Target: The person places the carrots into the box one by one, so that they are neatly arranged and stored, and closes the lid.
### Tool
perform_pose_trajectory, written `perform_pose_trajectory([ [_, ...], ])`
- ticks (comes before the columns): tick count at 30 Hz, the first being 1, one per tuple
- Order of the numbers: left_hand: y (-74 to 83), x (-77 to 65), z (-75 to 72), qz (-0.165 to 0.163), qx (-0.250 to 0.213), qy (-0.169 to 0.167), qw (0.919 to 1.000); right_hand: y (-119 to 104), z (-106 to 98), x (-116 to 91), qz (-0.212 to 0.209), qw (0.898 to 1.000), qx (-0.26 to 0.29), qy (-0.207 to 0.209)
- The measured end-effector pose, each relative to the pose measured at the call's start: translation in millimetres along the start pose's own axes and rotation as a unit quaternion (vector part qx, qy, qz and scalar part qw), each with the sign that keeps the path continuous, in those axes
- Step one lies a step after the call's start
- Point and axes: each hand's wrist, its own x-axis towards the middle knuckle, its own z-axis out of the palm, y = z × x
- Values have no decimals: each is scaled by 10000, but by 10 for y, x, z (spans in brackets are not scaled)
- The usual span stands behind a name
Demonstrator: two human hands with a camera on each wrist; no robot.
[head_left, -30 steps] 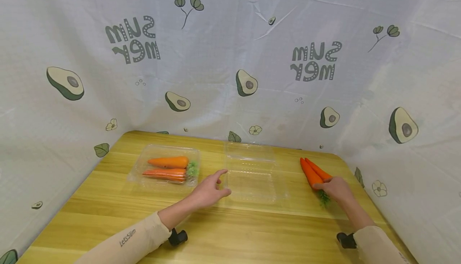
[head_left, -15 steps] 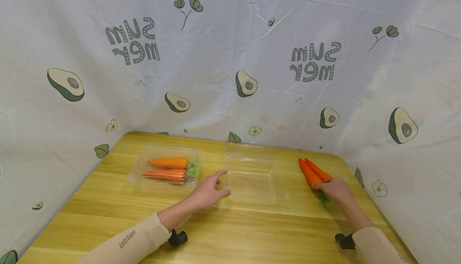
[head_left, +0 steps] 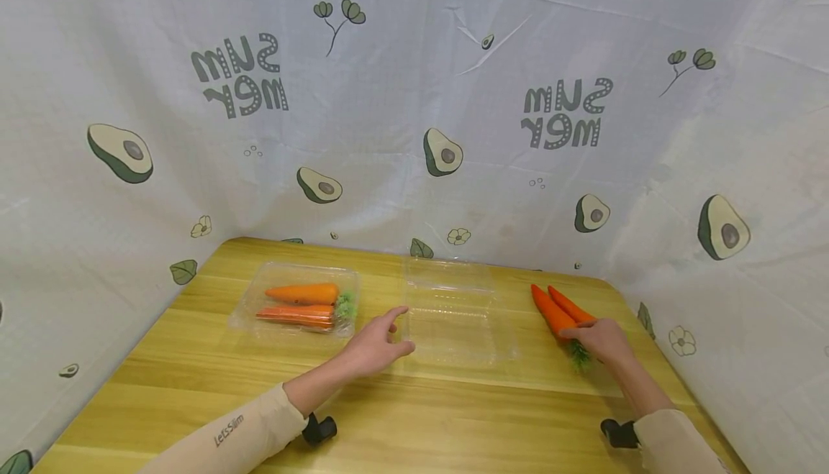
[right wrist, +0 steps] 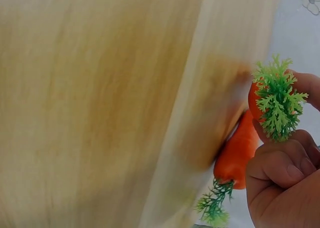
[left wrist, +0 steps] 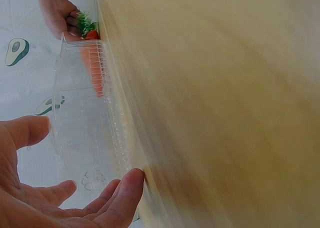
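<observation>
At the right of the table, two orange carrots with leafy green tops lie side by side. My right hand (head_left: 602, 339) pinches the left carrot (head_left: 550, 312) near its top; its bright leaves face the right wrist camera. The other carrot (right wrist: 236, 153) lies beside it, partly behind my fingers. My left hand (head_left: 376, 344) is spread at the left edge of a clear plastic box (head_left: 453, 326) with its lid raised toward the back. In the left wrist view, the thumb and fingers of that hand stand apart beside the box wall, gripping nothing.
A second clear box (head_left: 252, 301), closed, stands on the left with two carrots inside. A printed curtain (head_left: 388, 100) rises behind and on both sides of the wooden table (head_left: 453, 416). Black wrist mounts hang under both sleeves.
The left carrot's tip has swung slightly left, away from the other carrot, and my right hand has shifted a little left with it. My left hand stays in place.
</observation>
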Motion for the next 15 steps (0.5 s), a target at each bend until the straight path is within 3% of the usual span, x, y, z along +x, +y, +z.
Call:
perform_pose_trajectory([
  [7,5,-8,-2,-19,14,11,10000,-59,-36,-3,20,9993,199,-314],
  [15,28,-14,-5,-57,80,21,9999,-225,-111,-54,-126,9990,330,-277],
])
